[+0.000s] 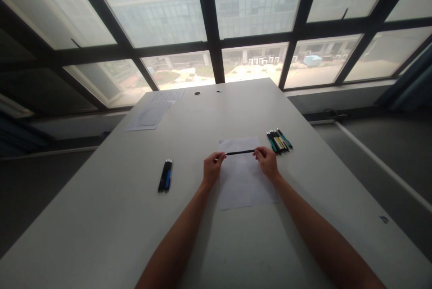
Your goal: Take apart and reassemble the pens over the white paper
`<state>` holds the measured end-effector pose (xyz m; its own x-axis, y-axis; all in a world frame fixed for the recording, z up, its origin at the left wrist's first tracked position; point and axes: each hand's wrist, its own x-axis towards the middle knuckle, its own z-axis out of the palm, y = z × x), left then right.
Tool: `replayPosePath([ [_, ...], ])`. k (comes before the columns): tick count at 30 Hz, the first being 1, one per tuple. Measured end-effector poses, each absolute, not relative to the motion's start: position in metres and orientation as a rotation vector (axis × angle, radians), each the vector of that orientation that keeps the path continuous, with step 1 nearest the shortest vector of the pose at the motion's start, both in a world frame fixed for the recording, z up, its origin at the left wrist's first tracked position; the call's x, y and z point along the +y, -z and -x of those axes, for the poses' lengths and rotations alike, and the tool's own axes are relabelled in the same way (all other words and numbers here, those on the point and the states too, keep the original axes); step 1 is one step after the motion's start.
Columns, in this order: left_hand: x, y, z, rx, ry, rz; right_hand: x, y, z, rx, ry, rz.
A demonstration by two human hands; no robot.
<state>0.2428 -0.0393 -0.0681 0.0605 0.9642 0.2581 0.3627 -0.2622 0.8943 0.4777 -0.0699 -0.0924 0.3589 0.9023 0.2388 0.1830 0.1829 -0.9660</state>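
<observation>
A slim black pen (pixel 240 152) lies level between my two hands, above a white sheet of paper (pixel 248 185). My left hand (pixel 213 166) pinches its left end with thumb and fingertips. At the other end, my right hand (pixel 266 161) grips the tip in the same way. Just beyond my right hand rests a row of several pens (pixel 278 141) with black, green, yellow and white parts. Left of my left hand is a smaller group of pens (pixel 165 175), black with one blue section. What tip the held pen has is too small to tell.
The white table (pixel 111 217) reaches to large dark-framed windows. Loose papers (pixel 150 113) lie at its far left. Two round holes, one of them a dark grommet (pixel 197 93), sit near the far edge. A small dark label (pixel 384 219) lies near the right edge.
</observation>
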Motion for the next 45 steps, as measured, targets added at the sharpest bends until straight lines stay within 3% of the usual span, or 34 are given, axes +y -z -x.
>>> replayPosePath([
  [45,-0.0393,0.0663,-0.2427,1.335,-1.176,-1.700,-0.0695,0.0915,-0.4768,-1.118,-0.685,1.312],
])
